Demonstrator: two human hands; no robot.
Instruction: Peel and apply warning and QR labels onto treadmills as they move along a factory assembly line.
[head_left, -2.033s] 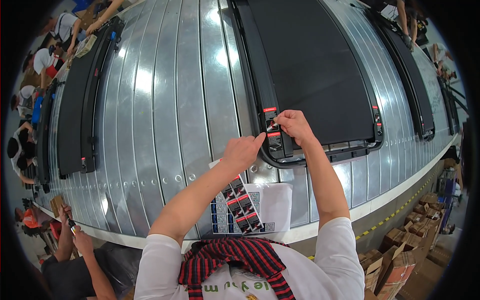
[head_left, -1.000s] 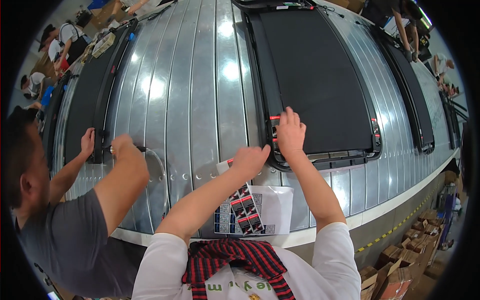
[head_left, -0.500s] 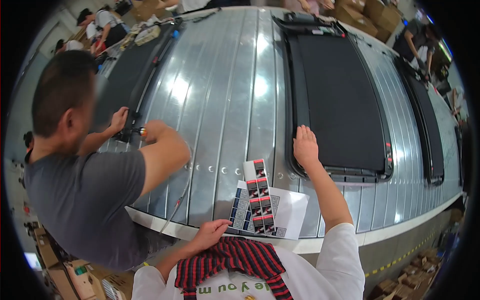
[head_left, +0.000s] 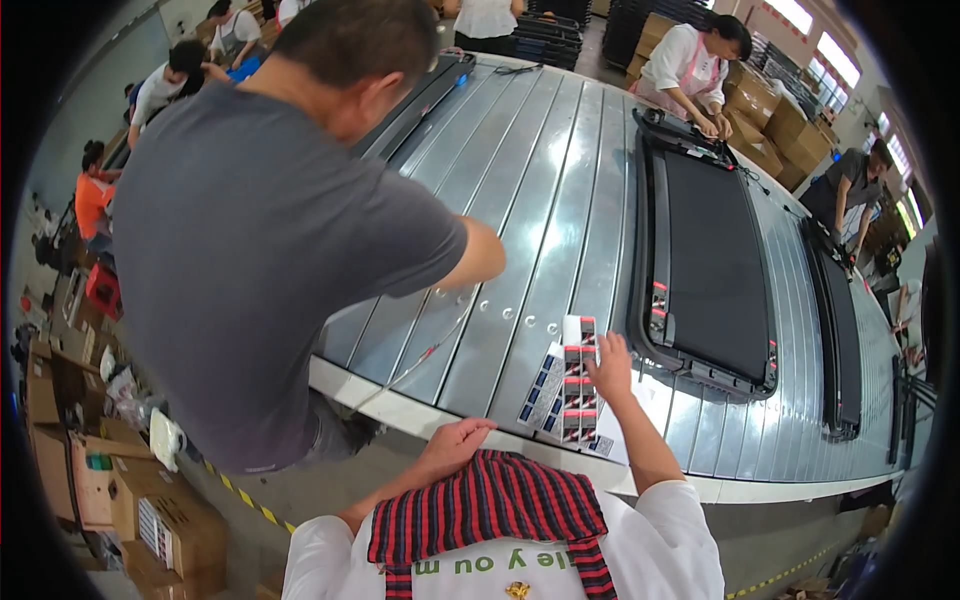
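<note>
My right hand (head_left: 612,368) is open, its fingers spread at the right edge of a narrow sheet of red-and-black labels (head_left: 579,400). Whether a fingertip has hold of a label I cannot tell. Under that sheet lie a sheet of blue-and-white labels (head_left: 541,392) and a white paper (head_left: 645,395). My left hand (head_left: 455,447) rests at the table's near edge, fingers curled together; anything inside them is hidden. Beyond my right hand lies a dark framed panel (head_left: 715,260), with red-and-black labels (head_left: 658,305) on its left side and more near its right corner.
A co-worker in a grey shirt (head_left: 270,230) leans over the metal-slatted table (head_left: 520,250) at left, beside a thin cable (head_left: 425,355). Another person (head_left: 690,75) works at the panel's far end. A second dark panel (head_left: 835,330) lies to the right. Cardboard boxes (head_left: 175,525) stand lower left.
My right hand has left the panel's left side and come to the label sheet; labels show where it was. My view has shifted. The grey-shirted co-worker now leans farther over the table.
</note>
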